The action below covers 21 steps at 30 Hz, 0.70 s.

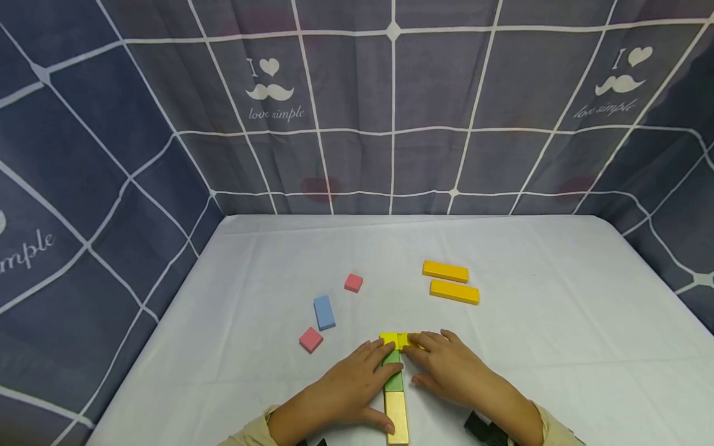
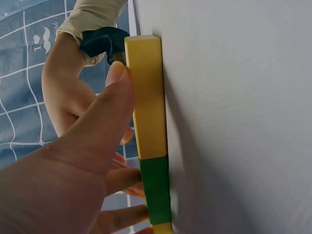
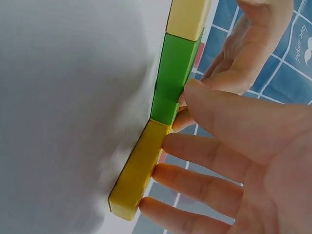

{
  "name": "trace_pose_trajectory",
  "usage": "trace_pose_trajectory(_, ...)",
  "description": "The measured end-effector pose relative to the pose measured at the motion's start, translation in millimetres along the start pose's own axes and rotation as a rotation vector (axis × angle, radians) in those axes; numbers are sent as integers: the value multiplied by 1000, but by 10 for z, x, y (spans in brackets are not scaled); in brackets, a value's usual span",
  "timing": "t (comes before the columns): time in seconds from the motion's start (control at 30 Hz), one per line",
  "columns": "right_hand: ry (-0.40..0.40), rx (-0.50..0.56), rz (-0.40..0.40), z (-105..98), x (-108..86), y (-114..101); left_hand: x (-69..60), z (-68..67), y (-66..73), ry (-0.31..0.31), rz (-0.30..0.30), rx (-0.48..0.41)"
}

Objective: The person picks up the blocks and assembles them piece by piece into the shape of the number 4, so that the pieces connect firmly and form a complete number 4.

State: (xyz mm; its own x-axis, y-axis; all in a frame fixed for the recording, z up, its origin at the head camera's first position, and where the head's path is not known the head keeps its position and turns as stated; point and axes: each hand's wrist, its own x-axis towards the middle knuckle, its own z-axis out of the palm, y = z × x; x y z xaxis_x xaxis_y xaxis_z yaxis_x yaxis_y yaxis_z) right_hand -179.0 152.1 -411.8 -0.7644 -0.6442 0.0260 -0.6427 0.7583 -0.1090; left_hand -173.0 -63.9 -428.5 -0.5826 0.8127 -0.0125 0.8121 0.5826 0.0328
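A row of blocks runs away from the table's near edge: a pale yellow block (image 1: 397, 419), then a green section (image 1: 394, 380), with bright yellow (image 1: 389, 338) across the far end, reaching right. The left hand (image 1: 351, 387) lies along the row's left side, its thumb touching the pale yellow block (image 2: 146, 97) and its fingertips at the green part (image 2: 156, 190). The right hand (image 1: 454, 371) is at the far right end; in the right wrist view its straight fingers touch the side of the yellow block (image 3: 139, 170), its thumb near the green (image 3: 173, 73).
Two orange-yellow blocks (image 1: 454, 292) lie parallel at the back right of the white table (image 1: 558, 310). Left of the row are a blue block (image 1: 324, 313) and two red blocks, one nearer (image 1: 310, 340), one farther (image 1: 353, 283). A checked curtain (image 1: 357, 87) surrounds the table.
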Motion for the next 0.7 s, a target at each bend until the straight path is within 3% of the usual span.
trace_pose_trajectory(0.47, -27, 58, -3, -56, 34, 54, 9, -10, -29, -7, -5, 5)
trace_pose_trajectory(0.7, -29, 187, -25, -94, 39, 180, 26, 2, -35, -18, -8, -8)
